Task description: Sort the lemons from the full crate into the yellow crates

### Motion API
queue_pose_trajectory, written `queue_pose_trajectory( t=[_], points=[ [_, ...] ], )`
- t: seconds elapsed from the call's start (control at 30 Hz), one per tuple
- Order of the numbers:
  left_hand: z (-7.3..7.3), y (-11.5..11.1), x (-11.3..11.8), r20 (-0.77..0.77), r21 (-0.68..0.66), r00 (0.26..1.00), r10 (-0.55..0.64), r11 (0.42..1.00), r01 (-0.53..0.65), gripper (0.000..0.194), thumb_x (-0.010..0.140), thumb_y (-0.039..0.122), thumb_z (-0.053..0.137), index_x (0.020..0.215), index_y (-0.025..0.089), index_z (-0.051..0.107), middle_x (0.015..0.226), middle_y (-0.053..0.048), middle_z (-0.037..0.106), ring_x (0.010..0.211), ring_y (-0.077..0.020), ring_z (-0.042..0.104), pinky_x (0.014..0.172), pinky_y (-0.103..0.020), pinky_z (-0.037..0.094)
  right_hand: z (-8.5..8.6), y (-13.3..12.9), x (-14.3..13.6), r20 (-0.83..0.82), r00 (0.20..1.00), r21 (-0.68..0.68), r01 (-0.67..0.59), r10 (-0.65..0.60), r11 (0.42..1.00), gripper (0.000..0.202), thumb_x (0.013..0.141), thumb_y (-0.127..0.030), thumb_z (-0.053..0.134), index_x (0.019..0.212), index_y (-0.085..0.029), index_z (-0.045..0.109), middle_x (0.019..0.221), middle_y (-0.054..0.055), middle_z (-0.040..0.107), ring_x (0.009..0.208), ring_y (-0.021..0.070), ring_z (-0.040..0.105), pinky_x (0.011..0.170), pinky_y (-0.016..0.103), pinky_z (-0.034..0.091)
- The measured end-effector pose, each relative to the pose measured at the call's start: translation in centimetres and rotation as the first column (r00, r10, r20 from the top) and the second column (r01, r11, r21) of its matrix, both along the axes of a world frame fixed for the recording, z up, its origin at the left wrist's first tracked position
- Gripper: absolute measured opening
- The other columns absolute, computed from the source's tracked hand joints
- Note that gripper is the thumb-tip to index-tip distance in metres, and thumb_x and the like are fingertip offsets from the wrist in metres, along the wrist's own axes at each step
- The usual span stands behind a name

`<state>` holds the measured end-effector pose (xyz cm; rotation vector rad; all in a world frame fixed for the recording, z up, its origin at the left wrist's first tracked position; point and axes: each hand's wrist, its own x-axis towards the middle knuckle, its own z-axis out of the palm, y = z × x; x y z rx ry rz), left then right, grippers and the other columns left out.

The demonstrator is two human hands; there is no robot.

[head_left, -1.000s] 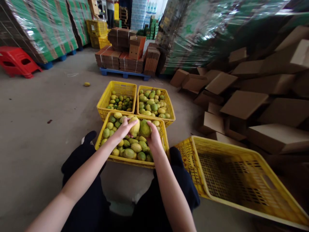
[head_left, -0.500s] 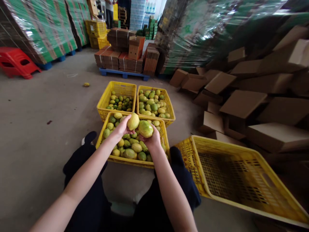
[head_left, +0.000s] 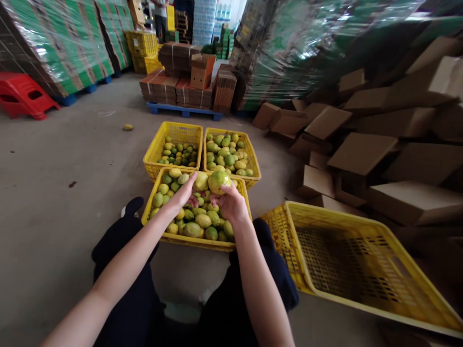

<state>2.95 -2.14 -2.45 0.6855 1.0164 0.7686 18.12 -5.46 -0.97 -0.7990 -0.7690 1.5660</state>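
From my remote feed I log a red plastic stool (head_left: 27,94) at left, near a film-wrapped green stack (head_left: 68,43). Ahead, a blue pallet (head_left: 184,111) bears strapped flattened cartons (head_left: 159,87). Jumbled cardboard boxes (head_left: 361,153) at right; a person (head_left: 160,17) stands far back.

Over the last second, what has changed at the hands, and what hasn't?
The right hand has turned its green-yellow fruit, showing a paler side, and brought it higher in the view. The left hand has turned its yellow fruit too. Nothing was let go. The three fruit crates and the lone fruit on the floor stayed put.
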Motion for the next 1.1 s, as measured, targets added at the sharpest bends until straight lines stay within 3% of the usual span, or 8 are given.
queue_pose_trajectory(
  t=[0.23, 0.37, 0.57, 0.77, 0.93, 1.1],
  points=[
    [0.2, -0.5, 0.4, 0.163, 0.173, 0.984, 0.073, 0.980, -0.101, 0.033, 0.084, 0.044, 0.052, 0.104, 0.021, 0.064, 0.068, 0.000, 0.060, 0.037, -0.0071, 0.033, 0.036, -0.022, 0.012, 0.1, -0.2, 0.3, -0.025, 0.999, 0.031, -0.028, 0.029, 0.999, 0.029, 0.062, -0.032, 0.063, 0.085, -0.025, 0.047, 0.072, -0.003, 0.062, 0.050, 0.0153, 0.059, 0.040, 0.025, 0.041],
    [0.5, -0.6, 0.3, 0.204, 0.244, 0.979, 0.011, 0.968, -0.062, 0.029, 0.079, 0.041, 0.052, 0.097, 0.020, 0.060, 0.066, 0.001, 0.055, 0.037, -0.0059, 0.030, 0.035, -0.021, 0.012, 0.0, -0.2, 0.3, 0.003, 0.999, 0.049, -0.039, 0.039, 0.998, 0.030, 0.063, -0.038, 0.064, 0.085, -0.025, 0.049, 0.069, -0.003, 0.062, 0.047, 0.0137, 0.053, 0.041, 0.026, 0.041],
    [0.9, -0.9, -0.1, 0.146, 0.441, 0.977, -0.153, 0.894, 0.074, 0.036, 0.069, 0.045, 0.056, 0.096, 0.020, 0.056, 0.074, 0.002, 0.059, 0.038, -0.0040, 0.029, 0.037, -0.020, 0.015, 0.0, -0.4, 0.8, -0.003, 0.998, 0.154, -0.068, 0.070, 0.986, 0.039, 0.067, -0.035, 0.066, 0.102, -0.027, 0.051, 0.073, -0.003, 0.063, 0.050, 0.0166, 0.055, 0.041, 0.027, 0.038],
    [1.1, -1.4, -0.1, 0.136, 0.505, 0.983, -0.127, 0.862, 0.042, 0.032, 0.067, 0.041, 0.058, 0.090, 0.020, 0.052, 0.078, 0.001, 0.061, 0.038, -0.0026, 0.030, 0.040, -0.021, 0.016, 0.1, -0.6, 1.0, 0.014, 0.996, 0.196, -0.089, 0.088, 0.977, 0.039, 0.068, -0.038, 0.065, 0.104, -0.027, 0.052, 0.073, -0.001, 0.060, 0.053, 0.0186, 0.055, 0.043, 0.029, 0.038],
    [1.6, -1.7, -0.1, 0.076, 0.525, 0.988, -0.133, 0.848, 0.074, 0.039, 0.062, 0.041, 0.057, 0.094, 0.021, 0.053, 0.077, 0.001, 0.060, 0.039, -0.0032, 0.030, 0.041, -0.022, 0.018, 0.0, -0.7, 1.2, 0.045, 0.997, 0.192, -0.070, 0.063, 0.979, 0.041, 0.068, -0.042, 0.065, 0.105, -0.026, 0.054, 0.077, 0.000, 0.060, 0.062, 0.0207, 0.060, 0.046, 0.030, 0.042],
    [1.5, -1.8, -0.5, 0.040, 0.553, 0.985, -0.169, 0.825, 0.119, 0.042, 0.064, 0.037, 0.055, 0.105, 0.025, 0.053, 0.079, 0.003, 0.059, 0.040, -0.0030, 0.031, 0.044, -0.023, 0.020, 0.5, -1.0, 1.0, 0.065, 0.997, 0.206, -0.044, 0.032, 0.977, 0.048, 0.061, -0.043, 0.067, 0.105, -0.025, 0.056, 0.071, -0.001, 0.057, 0.057, 0.0198, 0.056, 0.044, 0.031, 0.040]
  ],
)
